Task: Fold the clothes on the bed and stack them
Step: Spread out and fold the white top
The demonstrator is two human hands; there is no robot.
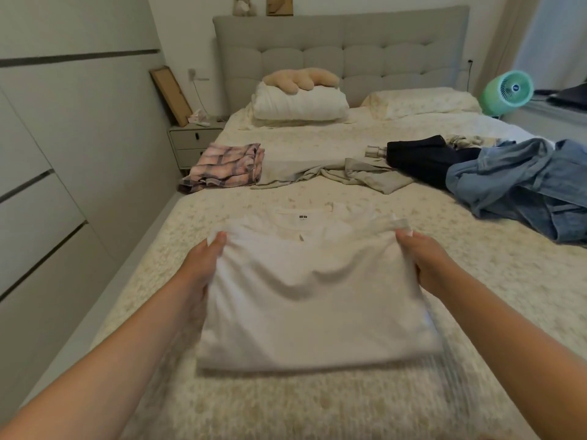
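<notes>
A white T-shirt (314, 293) lies on the bed (476, 281) in front of me, its lower half doubled up over the chest, the collar label showing at the far end. My left hand (203, 268) grips the folded edge at the left corner. My right hand (428, 265) grips the right corner of the same edge. A folded pink plaid garment (225, 168) sits at the bed's left side. Loose clothes lie further back: a beige garment (333, 174), a black one (425, 157) and blue denim (521, 185).
Pillows (298, 104) and a plush toy (301, 79) lie by the grey headboard. A nightstand (190, 141) stands left of the bed, beside white wardrobe doors (47, 185). A green fan (508, 90) stands at the right.
</notes>
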